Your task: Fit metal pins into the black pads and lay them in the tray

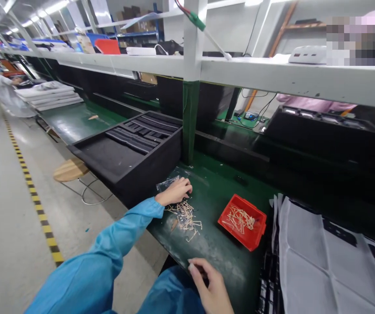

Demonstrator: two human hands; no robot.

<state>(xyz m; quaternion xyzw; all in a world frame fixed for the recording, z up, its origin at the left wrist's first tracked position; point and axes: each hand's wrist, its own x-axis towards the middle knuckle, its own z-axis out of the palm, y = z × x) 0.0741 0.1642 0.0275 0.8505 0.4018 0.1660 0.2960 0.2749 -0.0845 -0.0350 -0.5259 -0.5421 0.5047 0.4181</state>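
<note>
At the near edge of the green tabletop (218, 266), one loose heap of thin, pale, forked strips (184, 216) is seen just beside the curled left hand (174, 192), which is laid on one crinkled clear plastic bag (167, 183); whether the bag is gripped cannot be told. More strips are held in one red plastic tray (229, 221). The right hand (208, 283) is kept apart, its fingertips pinched together.

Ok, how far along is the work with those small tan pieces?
Done: a batch of pieces already lies in the red plastic bin. In hand: the left hand rests on a clear plastic bag; the right hand pinches something too small to tell. Remaining: a loose pile lies on the green bench.
</note>
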